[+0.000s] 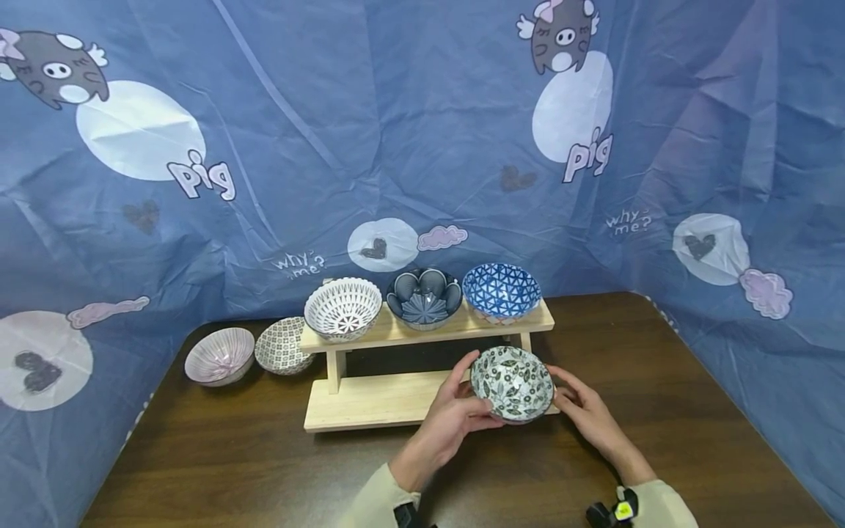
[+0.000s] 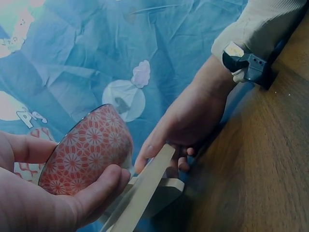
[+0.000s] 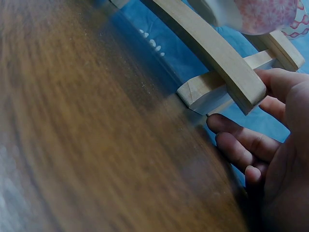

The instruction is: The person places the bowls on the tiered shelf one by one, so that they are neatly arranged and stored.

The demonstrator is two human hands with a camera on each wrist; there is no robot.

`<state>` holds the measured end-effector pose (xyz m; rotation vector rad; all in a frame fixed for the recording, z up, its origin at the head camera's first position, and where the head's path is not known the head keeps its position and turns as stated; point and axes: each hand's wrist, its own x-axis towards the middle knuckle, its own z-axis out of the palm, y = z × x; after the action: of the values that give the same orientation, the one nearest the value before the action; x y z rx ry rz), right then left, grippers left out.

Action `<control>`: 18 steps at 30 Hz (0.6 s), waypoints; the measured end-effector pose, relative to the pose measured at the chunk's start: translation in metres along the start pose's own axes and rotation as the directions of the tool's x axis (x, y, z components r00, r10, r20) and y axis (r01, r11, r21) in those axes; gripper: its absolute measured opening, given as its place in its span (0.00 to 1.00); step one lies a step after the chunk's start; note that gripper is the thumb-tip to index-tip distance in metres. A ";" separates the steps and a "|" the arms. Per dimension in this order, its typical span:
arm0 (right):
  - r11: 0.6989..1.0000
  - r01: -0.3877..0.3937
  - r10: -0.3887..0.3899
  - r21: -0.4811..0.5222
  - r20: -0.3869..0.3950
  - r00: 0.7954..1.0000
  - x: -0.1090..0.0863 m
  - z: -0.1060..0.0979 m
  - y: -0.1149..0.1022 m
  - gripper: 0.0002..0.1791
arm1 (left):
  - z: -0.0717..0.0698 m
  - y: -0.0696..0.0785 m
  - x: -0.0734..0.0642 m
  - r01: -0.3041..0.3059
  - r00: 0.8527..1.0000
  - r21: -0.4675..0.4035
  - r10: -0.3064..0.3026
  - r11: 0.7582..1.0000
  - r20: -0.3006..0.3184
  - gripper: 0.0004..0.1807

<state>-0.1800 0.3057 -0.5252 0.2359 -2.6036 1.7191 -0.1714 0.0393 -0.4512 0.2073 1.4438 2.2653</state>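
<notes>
My left hand (image 1: 444,423) holds a small bowl (image 1: 513,385), tilted so its green leaf-patterned inside faces up. In the left wrist view the same bowl's outside (image 2: 89,150) is red with white flowers, between my thumb and fingers. It hangs over the right end of the lower board of a two-tier wooden stand (image 1: 389,402). My right hand (image 1: 594,419) is beside that end, its fingers loosely bent. In the right wrist view one finger (image 3: 273,82) lies against or very near the board's end; contact is hard to tell.
On the stand's upper board sit a white patterned bowl (image 1: 343,308), a dark petal-patterned bowl (image 1: 425,299) and a blue triangle-patterned bowl (image 1: 502,292). A pinkish striped bowl (image 1: 220,357) and a grey patterned bowl (image 1: 282,346) are left of it on the brown table (image 1: 251,455). A blue curtain (image 1: 422,147) hangs behind.
</notes>
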 end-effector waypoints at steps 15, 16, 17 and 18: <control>0.995 -0.091 0.091 -0.027 0.001 0.996 -0.001 -0.001 -0.006 0.28 | 0.001 -0.008 0.009 0.001 1.000 -0.001 -0.001 1.000 -0.015 0.48; 0.995 -0.092 0.092 -0.027 0.000 0.996 -0.001 -0.001 -0.006 0.28 | 0.001 -0.008 0.009 0.005 1.000 -0.003 -0.005 1.000 -0.018 0.48; 0.995 -0.093 0.093 -0.026 -0.001 0.996 -0.001 -0.001 -0.006 0.28 | 0.001 -0.008 0.010 0.009 1.000 -0.005 -0.009 1.000 -0.020 0.48; 0.996 -0.091 0.091 -0.025 -0.003 0.996 -0.001 -0.001 -0.006 0.28 | 0.001 -0.008 0.010 0.009 1.000 -0.006 -0.009 1.000 -0.020 0.48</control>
<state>-0.1786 0.3048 -0.5193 0.1174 -2.6723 1.7111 -0.1777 0.0479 -0.4593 0.1760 1.4456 2.2703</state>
